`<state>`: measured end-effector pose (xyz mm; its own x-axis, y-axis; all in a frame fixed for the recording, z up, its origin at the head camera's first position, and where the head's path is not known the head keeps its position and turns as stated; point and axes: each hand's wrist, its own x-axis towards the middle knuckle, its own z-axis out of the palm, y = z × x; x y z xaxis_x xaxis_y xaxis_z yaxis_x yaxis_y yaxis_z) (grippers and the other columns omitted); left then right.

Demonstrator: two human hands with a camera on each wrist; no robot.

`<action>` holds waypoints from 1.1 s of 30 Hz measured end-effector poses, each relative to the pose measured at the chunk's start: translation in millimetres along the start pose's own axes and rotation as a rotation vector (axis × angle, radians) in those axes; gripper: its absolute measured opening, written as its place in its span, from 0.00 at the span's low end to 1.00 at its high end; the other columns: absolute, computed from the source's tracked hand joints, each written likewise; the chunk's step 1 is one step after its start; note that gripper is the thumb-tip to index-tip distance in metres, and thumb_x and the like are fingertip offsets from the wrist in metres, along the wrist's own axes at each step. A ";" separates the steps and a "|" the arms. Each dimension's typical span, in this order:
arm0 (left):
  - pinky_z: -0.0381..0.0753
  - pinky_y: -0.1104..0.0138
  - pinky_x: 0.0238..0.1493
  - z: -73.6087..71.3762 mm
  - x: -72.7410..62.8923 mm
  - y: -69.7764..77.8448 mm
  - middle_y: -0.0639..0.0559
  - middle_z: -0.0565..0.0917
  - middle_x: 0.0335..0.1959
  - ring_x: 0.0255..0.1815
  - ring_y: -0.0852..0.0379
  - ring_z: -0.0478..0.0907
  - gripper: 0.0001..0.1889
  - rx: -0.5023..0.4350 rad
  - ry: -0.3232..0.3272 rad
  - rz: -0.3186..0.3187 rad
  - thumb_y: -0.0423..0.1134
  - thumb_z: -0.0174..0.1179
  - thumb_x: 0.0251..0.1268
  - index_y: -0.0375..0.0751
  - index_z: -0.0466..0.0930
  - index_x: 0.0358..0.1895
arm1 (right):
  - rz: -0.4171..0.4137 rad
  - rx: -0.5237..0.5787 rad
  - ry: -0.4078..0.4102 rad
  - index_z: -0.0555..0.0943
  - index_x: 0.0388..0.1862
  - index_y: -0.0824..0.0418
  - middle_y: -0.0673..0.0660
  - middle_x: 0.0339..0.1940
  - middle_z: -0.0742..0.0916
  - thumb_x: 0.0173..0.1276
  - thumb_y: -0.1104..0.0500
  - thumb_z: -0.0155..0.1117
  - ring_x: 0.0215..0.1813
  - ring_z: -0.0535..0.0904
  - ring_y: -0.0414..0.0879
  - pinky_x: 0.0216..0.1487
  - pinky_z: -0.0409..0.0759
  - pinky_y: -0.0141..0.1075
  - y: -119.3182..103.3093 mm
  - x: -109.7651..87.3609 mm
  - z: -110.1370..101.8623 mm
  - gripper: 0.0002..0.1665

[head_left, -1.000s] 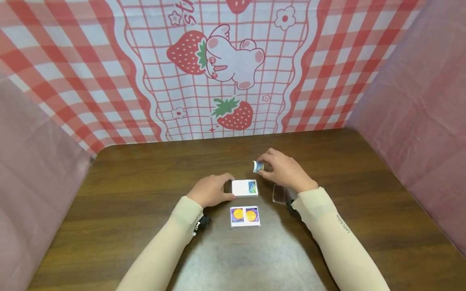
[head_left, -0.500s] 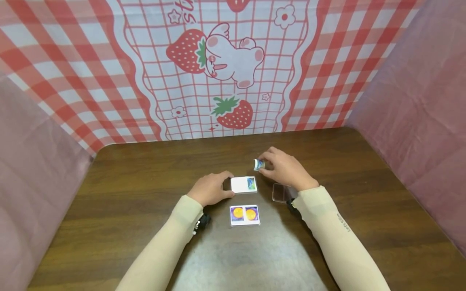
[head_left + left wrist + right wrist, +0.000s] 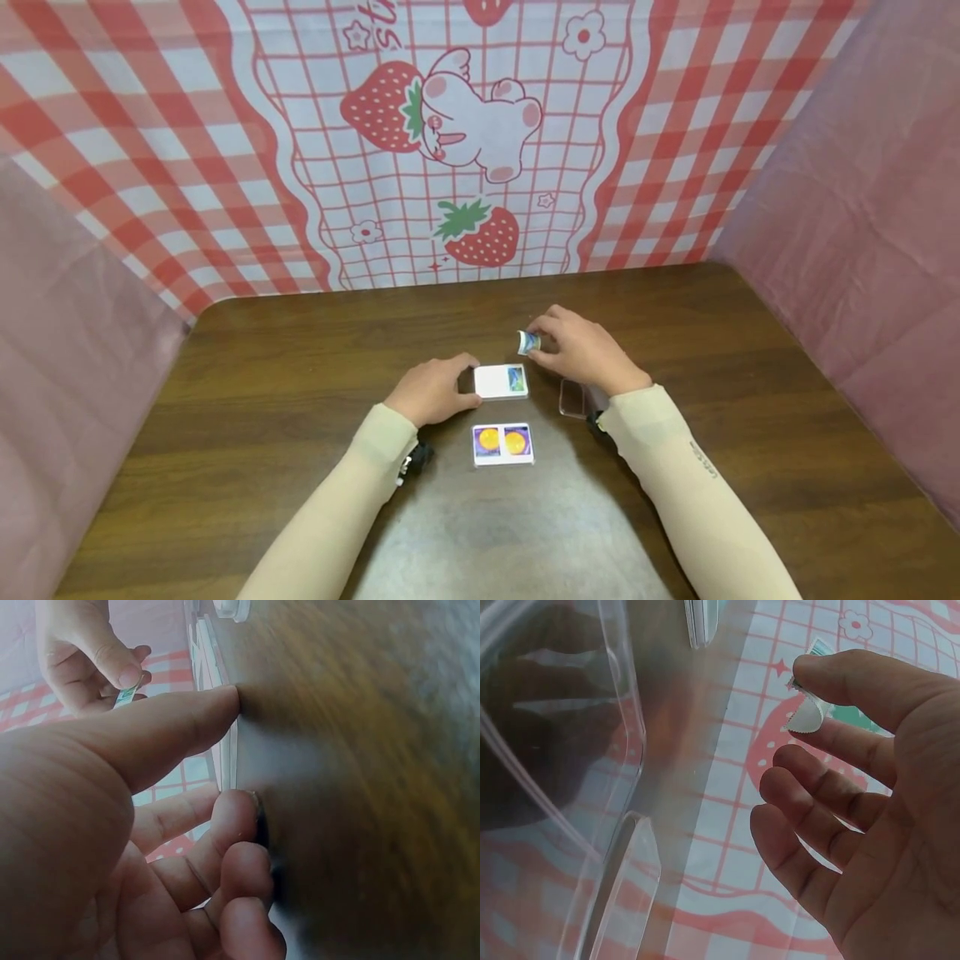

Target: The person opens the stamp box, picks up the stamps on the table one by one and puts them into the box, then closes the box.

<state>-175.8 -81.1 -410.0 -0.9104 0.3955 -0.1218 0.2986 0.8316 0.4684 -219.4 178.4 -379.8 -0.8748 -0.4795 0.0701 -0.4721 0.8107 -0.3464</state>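
My left hand [image 3: 431, 392] grips the left end of a white card [image 3: 492, 382] with a clear case edge, thumb on the near side and forefinger on the far side. At the card's right end lies a blue and green stamp [image 3: 516, 380]. Just beyond and to the right, my right hand [image 3: 588, 348] pinches a small curled stamp [image 3: 528, 342] between thumb and forefinger. The right wrist view shows that stamp's [image 3: 807, 717] white back and perforated edge, with the other fingers loosely bent. In the left wrist view, the thumb and fingertips meet the card's edges.
Nearer the person lies a second case [image 3: 502, 459] with two purple and yellow stamps. A clear plastic lid [image 3: 573, 398] sits under the right wrist. Behind the brown table [image 3: 300, 350] hangs a red checked cloth [image 3: 480, 183]; pink cloth [image 3: 840, 217] closes the sides.
The white card has slid very slightly away from the person, with the left hand on it. The right hand keeps the stamp pinched in nearly the same place.
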 end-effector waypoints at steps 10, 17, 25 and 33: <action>0.80 0.50 0.54 -0.3 0.4 0.1 0.47 0.86 0.57 0.50 0.48 0.84 0.29 0.000 -0.003 -0.009 0.54 0.69 0.68 0.51 0.76 0.69 | -0.079 -0.041 -0.057 0.85 0.58 0.57 0.53 0.52 0.83 0.70 0.50 0.73 0.46 0.81 0.45 0.48 0.83 0.45 -19.4 2.8 13.2 0.21; 0.80 0.49 0.57 -1.3 0.6 1.9 0.47 0.85 0.60 0.55 0.46 0.84 0.30 0.002 -0.008 -0.009 0.55 0.68 0.69 0.51 0.75 0.70 | -0.127 -0.078 -0.127 0.85 0.58 0.56 0.51 0.47 0.83 0.71 0.49 0.72 0.40 0.78 0.42 0.41 0.81 0.40 -34.1 3.5 21.1 0.20; 0.79 0.49 0.59 -0.9 1.4 1.3 0.47 0.84 0.62 0.58 0.45 0.83 0.32 0.004 -0.015 -0.007 0.55 0.68 0.68 0.49 0.73 0.72 | -0.136 -0.119 -0.172 0.86 0.58 0.55 0.51 0.46 0.83 0.70 0.51 0.73 0.40 0.78 0.42 0.42 0.81 0.41 -47.6 10.9 22.1 0.20; 0.80 0.49 0.58 -1.3 0.0 0.0 0.46 0.84 0.61 0.56 0.45 0.83 0.33 -0.011 -0.016 -0.016 0.55 0.68 0.68 0.48 0.73 0.72 | -0.120 -0.159 -0.202 0.86 0.57 0.56 0.54 0.49 0.85 0.68 0.51 0.74 0.43 0.80 0.45 0.45 0.82 0.44 -55.8 18.2 25.0 0.21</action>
<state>-176.2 -81.7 -408.9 -0.9104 0.3881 -0.1432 0.2806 0.8337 0.4756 -206.3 116.0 -382.6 -0.7795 -0.6196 -0.0920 -0.5961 0.7789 -0.1947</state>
